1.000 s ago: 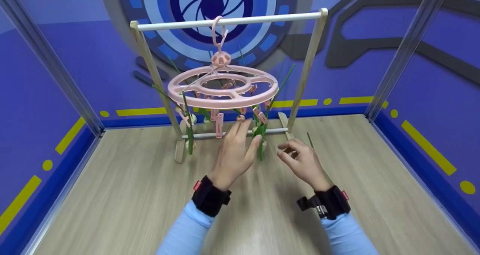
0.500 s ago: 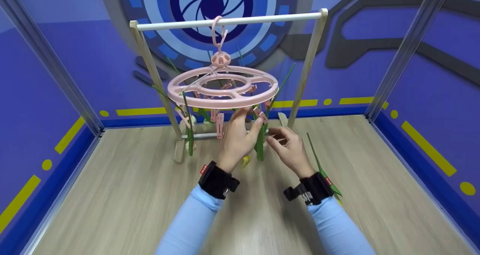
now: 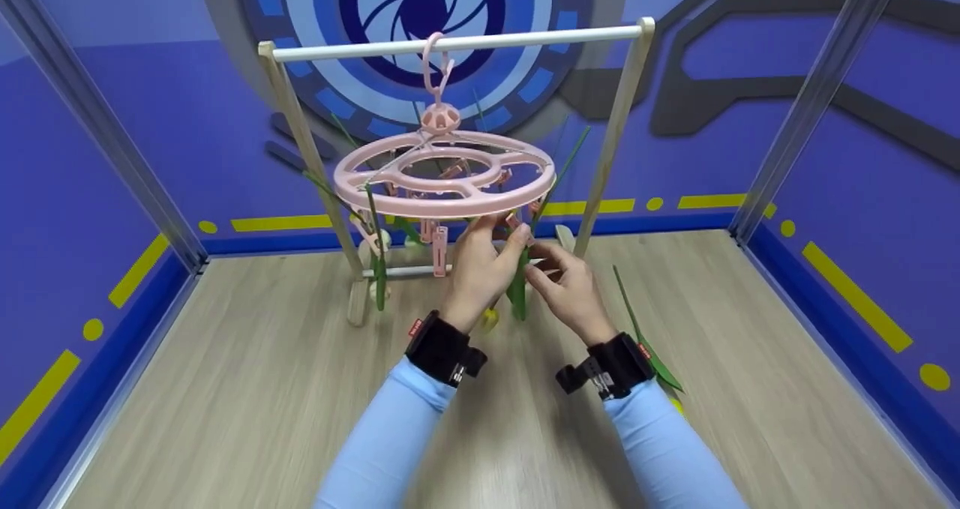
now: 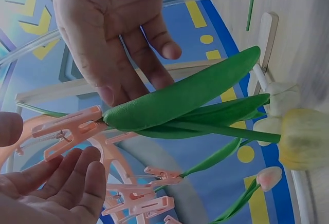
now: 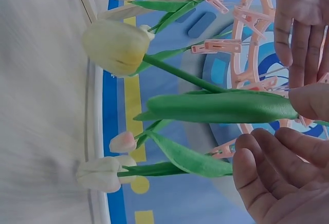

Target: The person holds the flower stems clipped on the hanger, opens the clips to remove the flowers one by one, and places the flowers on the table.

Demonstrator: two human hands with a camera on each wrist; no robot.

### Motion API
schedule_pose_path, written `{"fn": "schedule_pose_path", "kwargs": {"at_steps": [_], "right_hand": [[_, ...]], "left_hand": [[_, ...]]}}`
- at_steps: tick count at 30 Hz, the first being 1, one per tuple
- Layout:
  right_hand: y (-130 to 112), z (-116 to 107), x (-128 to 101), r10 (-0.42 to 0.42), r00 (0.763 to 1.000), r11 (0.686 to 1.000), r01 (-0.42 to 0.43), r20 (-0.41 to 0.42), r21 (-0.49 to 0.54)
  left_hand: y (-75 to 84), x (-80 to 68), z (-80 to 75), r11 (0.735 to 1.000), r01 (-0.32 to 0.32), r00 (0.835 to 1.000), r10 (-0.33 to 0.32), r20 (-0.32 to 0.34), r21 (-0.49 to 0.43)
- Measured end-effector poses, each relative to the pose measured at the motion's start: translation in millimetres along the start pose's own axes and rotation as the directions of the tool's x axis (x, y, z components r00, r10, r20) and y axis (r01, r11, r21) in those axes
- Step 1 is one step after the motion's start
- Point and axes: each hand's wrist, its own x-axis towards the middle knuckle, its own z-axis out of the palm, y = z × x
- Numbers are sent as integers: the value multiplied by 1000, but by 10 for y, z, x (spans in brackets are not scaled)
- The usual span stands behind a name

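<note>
Wooden tabletop (image 3: 225, 404); tulip (image 5: 216, 108) in pink clip (image 4: 77, 126), left hand (image 3: 480, 273) and right hand (image 3: 574, 291) both half-open around them, holding nothing

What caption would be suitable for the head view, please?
Left hand and right hand beside an upside-down yellow tulip below a pink hanger, another tulip lying on the table.

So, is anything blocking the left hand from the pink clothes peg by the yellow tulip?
Nothing visible: in the left wrist view, the left hand is close beside the pink clothes peg; the green leaf lies beyond it.
</note>
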Motion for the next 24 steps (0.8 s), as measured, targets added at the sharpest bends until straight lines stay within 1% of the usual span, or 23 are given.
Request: {"fn": "schedule_pose_path", "kwargs": {"at_steps": [4,9,15,24], "right_hand": [[-12,27,12,4,1000,1000,-4,-3,-12],[-19,43,12,13,1000,1000,-13,3,-22],[-29,47,-8,14,1000,1000,-14,11,-9],[-11,48,-125,-2,1000,1000,2,27,-13]], "left_hand": [[7,24,17,1000,-12,1000,12,-8,-18],[-2,48,23,999,-43,999,43,-26,-27],[-31,48,18,997,-67,998,67,-23,-37],[-89,3,-33,997,-63,997,61,-43,-52]]}}
